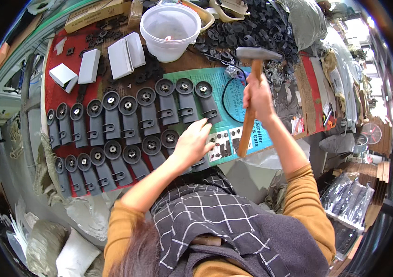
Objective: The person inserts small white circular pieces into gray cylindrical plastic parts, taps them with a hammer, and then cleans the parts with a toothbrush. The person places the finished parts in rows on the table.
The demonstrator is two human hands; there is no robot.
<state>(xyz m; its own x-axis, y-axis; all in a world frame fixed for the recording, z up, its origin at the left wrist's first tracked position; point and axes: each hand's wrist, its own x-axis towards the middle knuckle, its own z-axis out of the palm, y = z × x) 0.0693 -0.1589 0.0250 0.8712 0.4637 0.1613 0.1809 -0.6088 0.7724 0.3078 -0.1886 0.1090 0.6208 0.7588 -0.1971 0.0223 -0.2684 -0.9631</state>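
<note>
The right hand (pixel 258 97) grips a hammer (pixel 252 92) tight while the left hand (pixel 191 143) lies flat and open on grey parts (pixel 148 111)

Hammer (pixel 251 92): wood handle, grey steel head, held near upright in right hand (pixel 258 97), head up over the worktop's right half, handle end pointing at the front edge. Left hand (pixel 191 143) lies flat on a grey bracket (pixel 201 162) w/ round black hub, at the right end of the front row, near the front edge.
</note>
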